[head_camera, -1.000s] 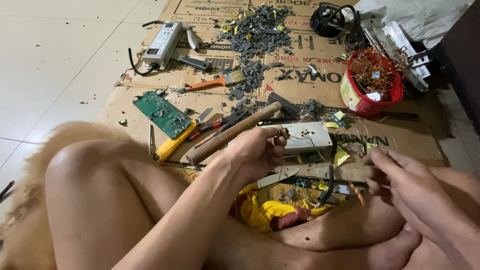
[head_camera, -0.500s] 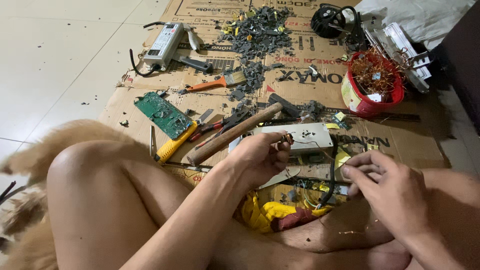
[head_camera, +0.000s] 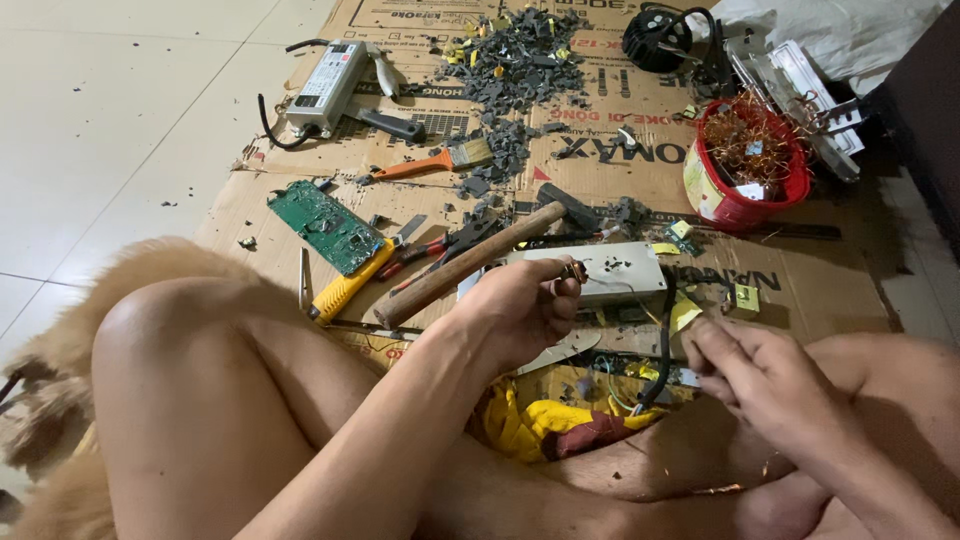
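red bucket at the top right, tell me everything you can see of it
The red bucket is a small round plastic tub standing upright on the cardboard, right of the grey debris. A pale yellowish label covers its left wall. It is heaped with tangled copper wire. Neither hand touches it; a metal-and-white part leans by its right rim.

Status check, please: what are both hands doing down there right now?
Left hand pinches a small coil part. Right hand fingers a black cable, holding nothing firmly. Wooden hammer handle lies beside the left hand.
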